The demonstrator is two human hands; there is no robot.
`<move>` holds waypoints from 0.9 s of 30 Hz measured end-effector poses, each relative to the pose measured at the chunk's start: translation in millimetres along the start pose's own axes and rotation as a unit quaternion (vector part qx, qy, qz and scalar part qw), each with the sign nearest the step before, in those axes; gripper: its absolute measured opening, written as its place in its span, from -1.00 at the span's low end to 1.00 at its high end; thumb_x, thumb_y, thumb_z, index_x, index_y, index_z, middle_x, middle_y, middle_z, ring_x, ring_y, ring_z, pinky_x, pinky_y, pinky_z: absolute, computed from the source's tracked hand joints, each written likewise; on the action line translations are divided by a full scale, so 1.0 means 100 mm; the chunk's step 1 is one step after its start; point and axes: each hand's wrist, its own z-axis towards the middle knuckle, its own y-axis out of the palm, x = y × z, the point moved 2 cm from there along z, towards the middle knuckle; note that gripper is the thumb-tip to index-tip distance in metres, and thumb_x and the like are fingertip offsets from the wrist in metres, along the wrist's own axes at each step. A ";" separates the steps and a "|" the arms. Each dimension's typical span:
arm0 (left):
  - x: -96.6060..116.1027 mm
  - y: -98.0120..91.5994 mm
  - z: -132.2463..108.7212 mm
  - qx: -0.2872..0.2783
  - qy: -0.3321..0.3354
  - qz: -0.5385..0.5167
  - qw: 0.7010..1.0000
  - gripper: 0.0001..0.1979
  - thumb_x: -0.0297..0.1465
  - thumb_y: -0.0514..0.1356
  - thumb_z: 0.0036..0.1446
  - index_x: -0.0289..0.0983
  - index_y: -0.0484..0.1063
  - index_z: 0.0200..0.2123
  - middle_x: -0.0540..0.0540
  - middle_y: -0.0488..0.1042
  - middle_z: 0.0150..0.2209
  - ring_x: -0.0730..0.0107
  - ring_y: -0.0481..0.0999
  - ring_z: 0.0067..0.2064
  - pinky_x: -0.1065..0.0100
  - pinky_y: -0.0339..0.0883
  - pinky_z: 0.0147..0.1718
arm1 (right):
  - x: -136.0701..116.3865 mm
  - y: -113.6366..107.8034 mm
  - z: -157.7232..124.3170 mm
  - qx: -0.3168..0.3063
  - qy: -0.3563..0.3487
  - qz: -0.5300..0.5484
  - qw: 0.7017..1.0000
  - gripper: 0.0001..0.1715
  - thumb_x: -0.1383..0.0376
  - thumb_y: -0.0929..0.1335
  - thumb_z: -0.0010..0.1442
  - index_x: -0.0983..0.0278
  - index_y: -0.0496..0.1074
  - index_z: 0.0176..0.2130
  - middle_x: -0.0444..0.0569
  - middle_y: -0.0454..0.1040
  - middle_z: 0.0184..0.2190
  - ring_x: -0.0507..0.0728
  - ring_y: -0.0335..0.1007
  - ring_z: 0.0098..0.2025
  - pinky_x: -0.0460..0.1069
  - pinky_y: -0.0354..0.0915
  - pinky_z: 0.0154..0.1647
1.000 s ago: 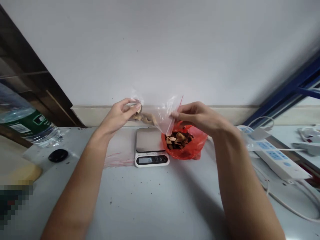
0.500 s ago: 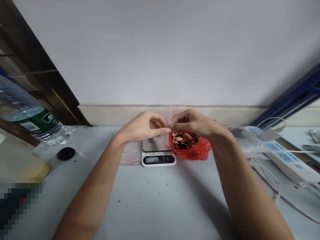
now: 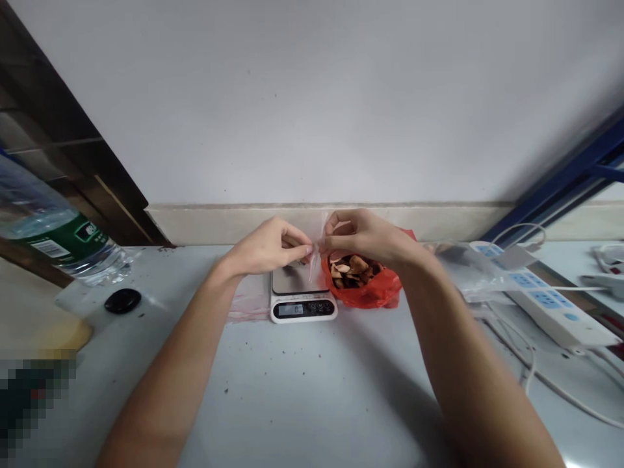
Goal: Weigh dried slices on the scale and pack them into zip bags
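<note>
Between my two hands a clear zip bag hangs over the right side of a small digital scale. My left hand pinches the bag's left side with thumb and fingertips. On the other side my right hand is closed on the bag, its fingers curled. The scale's display appears to read zero. Just right of the scale sits an open red plastic bag full of dried brown slices, partly beneath my right hand. More flat clear zip bags lie left of the scale.
A large water bottle and a black oval object are at the left. To the right are a clear plastic bag, a white power strip and cables. A wall rises behind the table; dark crumbs dot the tabletop.
The whole view has shifted a little, so things sit slightly further left. Both hands stay on the zip bag, whose top has turned slightly between my fingers.
</note>
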 end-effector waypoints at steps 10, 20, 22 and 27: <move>0.06 0.05 0.02 0.066 -0.027 -0.008 0.997 -0.83 -0.40 0.21 -0.11 -0.23 0.60 -0.62 -0.02 0.57 -0.60 0.33 0.54 -0.50 0.39 0.36 -0.48 | -0.03 0.05 0.01 0.041 0.006 -0.003 0.999 -0.66 0.46 0.41 -0.08 0.18 0.15 -0.49 -0.22 0.44 -0.60 0.02 0.43 -0.49 -0.13 0.18 -0.51; 0.08 -0.18 -0.01 0.291 -0.091 -0.023 0.952 -0.83 -0.42 0.26 -0.10 -0.19 0.56 -0.67 -0.01 0.59 -0.59 0.33 0.59 -0.44 0.42 0.39 -0.45 | -0.12 -0.11 -0.13 0.180 -0.002 -0.302 0.936 -0.75 0.44 0.38 -0.04 0.17 0.22 -0.46 -0.12 0.43 -0.47 0.09 0.28 -0.42 -0.03 0.12 -0.43; 0.11 -0.14 -0.01 0.287 -0.074 -0.010 0.955 -0.85 -0.42 0.28 -0.08 -0.21 0.58 -0.64 -0.01 0.60 -0.58 0.33 0.60 -0.44 0.42 0.40 -0.45 | -0.18 -0.11 -0.18 0.219 -0.036 -0.310 0.924 -0.82 0.46 0.36 -0.01 0.19 0.34 -0.38 -0.03 0.53 -0.34 0.14 0.40 -0.33 -0.02 0.18 -0.37; 0.28 0.14 0.03 0.266 0.024 0.060 0.962 -0.88 -0.41 0.26 -0.03 -0.25 0.60 -0.54 0.00 0.64 -0.50 0.32 0.62 -0.41 0.40 0.46 -0.37 | -0.23 0.01 -0.20 0.148 -0.032 -0.337 0.929 -0.76 0.44 0.29 0.15 0.25 0.55 -0.37 0.01 0.60 -0.35 0.13 0.48 -0.31 -0.03 0.22 -0.32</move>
